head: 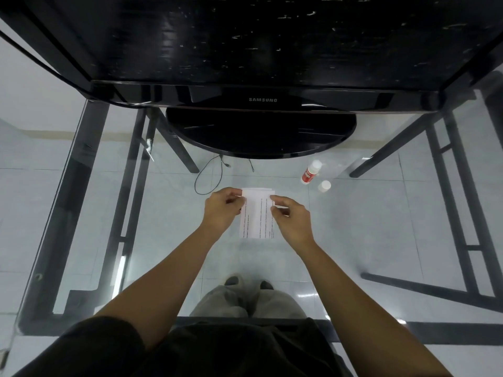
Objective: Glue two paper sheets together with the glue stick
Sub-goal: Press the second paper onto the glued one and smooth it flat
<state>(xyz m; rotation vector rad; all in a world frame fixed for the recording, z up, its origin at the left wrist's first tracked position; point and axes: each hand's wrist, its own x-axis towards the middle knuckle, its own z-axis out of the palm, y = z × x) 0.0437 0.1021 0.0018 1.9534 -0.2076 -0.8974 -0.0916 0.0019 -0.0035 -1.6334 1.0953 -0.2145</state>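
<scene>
Glass desk under a dark monitor carries everything. Paper sheets lie mid-desk, long axis running away from the person, pinched at the far corners by the left hand and right hand. Uncapped glue stick and cap lie beyond, nearer the right hand.

Print on the paper sheets too small to read, sheet edges hidden under both hands' fingertips, monitor cut off at top edge
</scene>
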